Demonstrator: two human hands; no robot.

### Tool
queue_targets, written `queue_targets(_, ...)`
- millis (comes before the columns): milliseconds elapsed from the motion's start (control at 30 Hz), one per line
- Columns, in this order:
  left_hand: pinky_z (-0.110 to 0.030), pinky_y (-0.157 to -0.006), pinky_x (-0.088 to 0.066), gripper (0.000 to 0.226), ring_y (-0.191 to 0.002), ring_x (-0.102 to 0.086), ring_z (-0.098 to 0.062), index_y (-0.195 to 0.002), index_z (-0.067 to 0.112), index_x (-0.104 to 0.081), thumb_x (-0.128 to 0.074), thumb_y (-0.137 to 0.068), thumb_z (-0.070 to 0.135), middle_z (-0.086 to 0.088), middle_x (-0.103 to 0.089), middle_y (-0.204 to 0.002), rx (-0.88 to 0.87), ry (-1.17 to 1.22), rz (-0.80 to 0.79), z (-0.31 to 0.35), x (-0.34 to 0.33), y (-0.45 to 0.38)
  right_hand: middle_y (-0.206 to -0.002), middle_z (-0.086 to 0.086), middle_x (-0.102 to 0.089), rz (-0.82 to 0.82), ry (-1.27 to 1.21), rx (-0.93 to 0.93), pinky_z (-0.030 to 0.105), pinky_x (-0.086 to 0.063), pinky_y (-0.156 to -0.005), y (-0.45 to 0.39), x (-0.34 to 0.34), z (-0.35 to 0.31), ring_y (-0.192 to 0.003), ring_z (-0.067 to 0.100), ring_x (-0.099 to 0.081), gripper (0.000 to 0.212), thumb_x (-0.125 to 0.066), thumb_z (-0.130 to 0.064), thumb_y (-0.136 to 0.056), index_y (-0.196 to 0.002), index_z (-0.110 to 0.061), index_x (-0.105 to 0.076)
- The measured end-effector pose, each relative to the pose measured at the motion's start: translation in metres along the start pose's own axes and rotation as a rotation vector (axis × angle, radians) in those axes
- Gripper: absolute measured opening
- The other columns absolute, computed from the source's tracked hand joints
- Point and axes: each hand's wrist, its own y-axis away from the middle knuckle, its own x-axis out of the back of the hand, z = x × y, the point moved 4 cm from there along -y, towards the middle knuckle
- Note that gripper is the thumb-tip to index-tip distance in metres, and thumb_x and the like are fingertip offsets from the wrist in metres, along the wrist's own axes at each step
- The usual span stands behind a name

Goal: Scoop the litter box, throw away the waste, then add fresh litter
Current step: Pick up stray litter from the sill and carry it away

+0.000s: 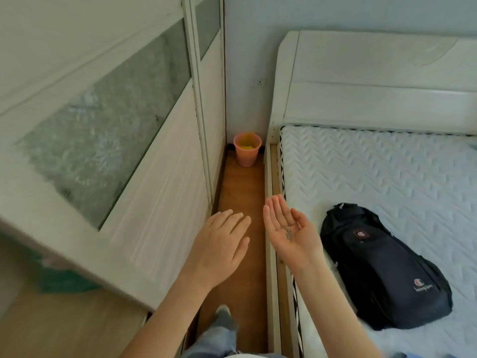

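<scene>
The person is standing in the narrow strip of wooden floor (pixel 242 192) between a white wardrobe (pixel 144 202) and a bed (pixel 374 177), and the pink waste bin (pixel 247 152) is sitting at the far end of that strip, in the corner against the wall. It is lined with something yellow, and it is probably where the waste is meant to go.

The right hand (pixel 290 232) is turning palm-up and cupping slightly, well short of the bin and just beside the bed frame. A few small grey bits (pixel 287 231), most likely stray litter grains, are lying in the hollow of the palm; the cupped pose is probably keeping them from rolling off on the way to the bin. The fingers (pixel 276 210) are lying almost straight and close together, pointing toward the bin, and they are not pinching or curling round anything.

The left hand (pixel 222 244) is hovering palm-down, level with the right hand and nearer the wardrobe, its fingers spread loosely and holding nothing. Both forearms are reaching forward from the bottom of the view.

A black backpack (pixel 382 267) is lying on the mattress, nearer the camera than the bin.

No litter box, scoop or bag of fresh litter is showing here.
</scene>
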Motion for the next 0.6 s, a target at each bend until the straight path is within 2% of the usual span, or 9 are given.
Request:
queue_targets(167, -0.035, -0.108, -0.033, 0.041, -0.129, -0.050, -0.021, -0.134, 0.021, -0.054, -0.048, -0.097, 0.036, 0.000, -0.057, -0.134, -0.025, 0.026, 0.018, -0.054, -0.003, -0.117, -0.117, 0.020, -0.066, 0.002, 0.026, 0.046, 0.045, -0.053, -0.085, -0.095, -0.061, -0.034, -0.102, 0.035, -0.067, 0.039, -0.040, -0.016, -0.097, -0.101, 0.009, -0.070)
queue_targets(300, -0.038, -0.110, -0.034, 0.042, -0.131, -0.046, -0.022, -0.136, 0.020, -0.052, -0.043, -0.098, 0.036, 0.000, -0.054, -0.137, -0.001, 0.059, 0.007, -0.087, -0.003, -0.203, -0.114, 0.020, -0.067, 0.018, -0.012, 0.049, 0.045, -0.053, -0.081, -0.165, -0.097, -0.065, -0.099, 0.035, -0.068, 0.041, -0.038, -0.016, -0.098, -0.099, 0.008, -0.071)
queue_targets(467, -0.037, -0.106, -0.038, 0.040, -0.126, -0.052, -0.022, -0.133, 0.019, -0.055, -0.044, -0.097, 0.034, 0.000, -0.059, -0.132, 0.010, 0.030, -0.022, -0.122, -0.037, -0.300, -0.113, 0.021, -0.067, 0.056, -0.046, 0.011, 0.045, -0.052, -0.082, -0.270, -0.127, -0.106, -0.100, 0.035, -0.067, 0.044, -0.036, -0.017, -0.099, -0.098, 0.010, -0.071)
queue_targets(600, -0.034, -0.107, -0.035, 0.039, -0.126, -0.051, -0.019, -0.134, 0.022, -0.054, -0.046, -0.097, 0.034, 0.002, -0.058, -0.133, 0.044, -0.006, -0.061, -0.145, -0.067, -0.391, -0.113, 0.023, -0.067, 0.075, -0.075, -0.026, 0.047, -0.051, -0.081, -0.362, -0.155, -0.148, -0.102, 0.036, -0.064, 0.039, -0.035, -0.016, -0.100, -0.110, 0.008, -0.065)
